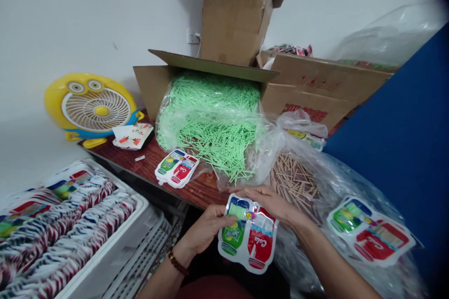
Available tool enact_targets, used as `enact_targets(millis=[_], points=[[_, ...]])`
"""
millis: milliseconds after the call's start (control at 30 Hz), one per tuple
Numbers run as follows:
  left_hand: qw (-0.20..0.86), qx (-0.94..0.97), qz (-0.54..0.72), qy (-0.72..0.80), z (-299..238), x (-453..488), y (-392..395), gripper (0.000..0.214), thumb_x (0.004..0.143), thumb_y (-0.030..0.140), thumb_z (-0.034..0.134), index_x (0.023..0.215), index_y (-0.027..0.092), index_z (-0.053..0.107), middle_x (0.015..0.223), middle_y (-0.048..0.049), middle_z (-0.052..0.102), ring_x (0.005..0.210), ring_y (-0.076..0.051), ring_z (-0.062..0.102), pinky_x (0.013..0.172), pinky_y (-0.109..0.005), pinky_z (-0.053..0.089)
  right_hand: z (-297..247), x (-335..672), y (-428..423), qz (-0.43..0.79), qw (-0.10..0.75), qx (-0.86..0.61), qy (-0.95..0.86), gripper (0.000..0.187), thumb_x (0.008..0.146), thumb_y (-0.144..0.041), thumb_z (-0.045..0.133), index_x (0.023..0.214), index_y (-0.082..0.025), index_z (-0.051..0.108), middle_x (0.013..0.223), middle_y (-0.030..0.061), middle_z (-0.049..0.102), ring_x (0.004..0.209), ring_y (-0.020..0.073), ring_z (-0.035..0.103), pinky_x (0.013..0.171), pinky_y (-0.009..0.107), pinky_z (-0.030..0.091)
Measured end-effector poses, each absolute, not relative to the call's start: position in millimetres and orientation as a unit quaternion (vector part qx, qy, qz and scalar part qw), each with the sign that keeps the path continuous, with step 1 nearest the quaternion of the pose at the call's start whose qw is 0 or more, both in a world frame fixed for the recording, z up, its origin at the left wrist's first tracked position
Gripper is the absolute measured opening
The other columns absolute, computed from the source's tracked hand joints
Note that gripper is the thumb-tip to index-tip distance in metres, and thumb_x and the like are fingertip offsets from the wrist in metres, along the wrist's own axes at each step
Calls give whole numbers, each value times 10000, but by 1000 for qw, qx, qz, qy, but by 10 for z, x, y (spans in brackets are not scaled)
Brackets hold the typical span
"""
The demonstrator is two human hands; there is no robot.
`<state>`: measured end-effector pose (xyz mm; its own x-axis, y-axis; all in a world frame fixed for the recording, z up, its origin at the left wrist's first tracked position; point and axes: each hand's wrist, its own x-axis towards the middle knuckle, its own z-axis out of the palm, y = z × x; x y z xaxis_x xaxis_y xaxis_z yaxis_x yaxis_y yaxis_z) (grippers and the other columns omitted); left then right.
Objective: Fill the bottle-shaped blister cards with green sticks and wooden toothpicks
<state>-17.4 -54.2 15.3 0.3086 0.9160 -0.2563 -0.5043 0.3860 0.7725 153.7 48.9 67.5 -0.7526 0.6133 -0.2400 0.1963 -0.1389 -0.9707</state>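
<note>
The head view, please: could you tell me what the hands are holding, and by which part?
The two-bottle pouch: the left hand holds its left edge, the right hand its top edge.

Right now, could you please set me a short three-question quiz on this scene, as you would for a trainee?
1. True or false: the left hand and the right hand both hold the twin pouch.
2. Which colour are the sticks spilling from the open cardboard box? A green, B blue, C red.
3. Fill in: by the wall stands a yellow ____.

Key: 1 true; 2 A; 3 fan.
</note>
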Motion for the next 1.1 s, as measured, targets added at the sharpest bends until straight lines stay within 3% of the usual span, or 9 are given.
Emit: enact_targets(millis=[233, 400, 567, 767, 1100], points=[[752, 304, 465, 354, 176, -170, -531, 274, 734, 317, 734, 886, 89, 738, 819, -108, 750, 705, -194, 670, 744, -312, 495, 532, 1531, 508, 704, 114, -340, -613, 442, 799, -569, 592, 920, -164, 724, 689, 5, 666, 534, 103, 524, 523, 226, 403], [744, 300, 471, 365, 203, -174, -512, 295, 734, 324, 739, 921, 96, 730, 817, -99, 751, 727, -196, 675, 732, -296, 495, 573, 1574, 599, 646, 151, -321, -676, 429, 826, -553, 563, 912, -160, 713, 740, 11, 652, 608, 117, 526, 560, 230, 408], [742, 277, 487, 369, 158, -166, -509, 299, 727, 345, 747, 894, 97, 725, 812, -98, 745, 685, -175, 670, 683, -272, 494, 622, 1616, 594, 624, 123, -295, -713, 423, 854, -524, 539, 720, -147, 676, 636, -14, 575, 565, 98, 465, 528, 217, 378], [732, 280, 481, 392, 154, -177, -496, 311, 712, 368, 754, 864, 99, 720, 784, -91, 736, 675, -180, 669, 662, -275, 493, 594, 1604, 558, 640, 139, -314, -688, 435, 831, -552, 551, 777, -142, 685, 627, -16, 582, 545, 99, 470, 525, 221, 383], [713, 286, 479, 426, 97, -166, -480, 289, 704, 312, 753, 885, 90, 718, 786, -98, 745, 690, -213, 679, 637, -288, 497, 628, 1596, 540, 584, 137, -287, -747, 451, 866, -528, 501, 648, -150, 614, 603, -24, 525, 551, 95, 428, 506, 215, 355]])
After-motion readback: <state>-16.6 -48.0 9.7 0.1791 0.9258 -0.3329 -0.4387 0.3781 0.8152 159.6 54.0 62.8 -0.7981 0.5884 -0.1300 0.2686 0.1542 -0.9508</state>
